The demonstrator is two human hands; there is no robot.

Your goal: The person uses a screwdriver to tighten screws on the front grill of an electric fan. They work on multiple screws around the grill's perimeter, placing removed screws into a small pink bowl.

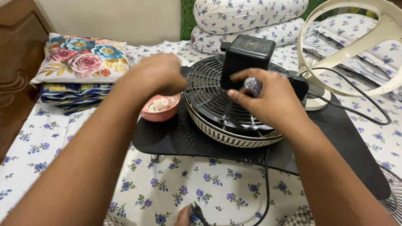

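A black fan guard with its black motor housing lies face down on a black tray table. My right hand is over the grille, closed on a screwdriver with a clear bluish handle, right beside the motor housing. My left hand hovers with curled fingers above a small pink bowl that holds white parts; I cannot tell whether it holds anything. The bowl stands on the tray just left of the grille.
A cream fan frame and stand rises at the right, with a black cord trailing over the tray. A flowered pillow on folded cloth lies at the left, and bolsters at the back. A plug rests on the floral sheet.
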